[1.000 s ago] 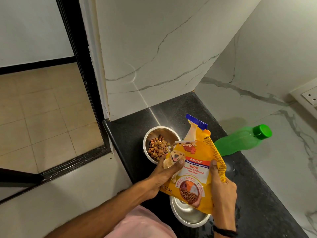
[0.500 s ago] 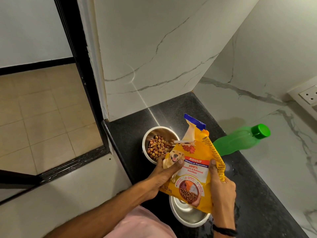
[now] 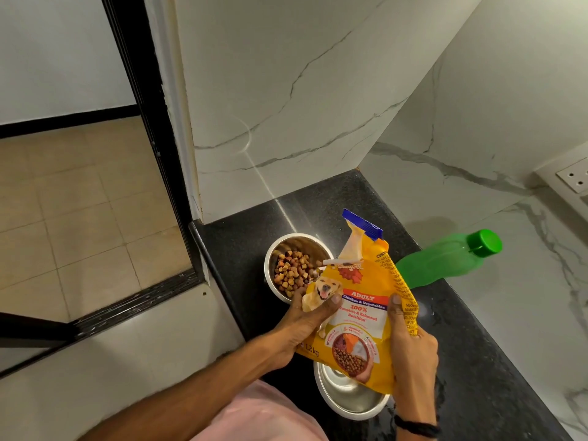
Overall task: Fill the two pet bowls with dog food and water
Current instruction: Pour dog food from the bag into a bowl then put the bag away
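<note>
A yellow dog food bag (image 3: 362,310) is held upright-tilted over the black counter (image 3: 471,361), its torn blue top pointing up. My left hand (image 3: 305,326) grips its left edge and my right hand (image 3: 410,348) grips its right side. Beyond the bag stands a steel bowl (image 3: 294,268) holding brown kibble. A second steel bowl (image 3: 346,399) sits nearer me, partly hidden under the bag; what shows of its inside looks bare. A green water bottle (image 3: 445,261) with a green cap stands behind the bag to the right.
White marble walls close the counter at the back and the right. A wall socket (image 3: 572,176) sits at the far right. The counter's left edge drops to a light floor and a dark door frame (image 3: 149,122).
Both hands and the bag stay almost still. The kibble pile in the far bowl looks slightly larger than one second ago.
</note>
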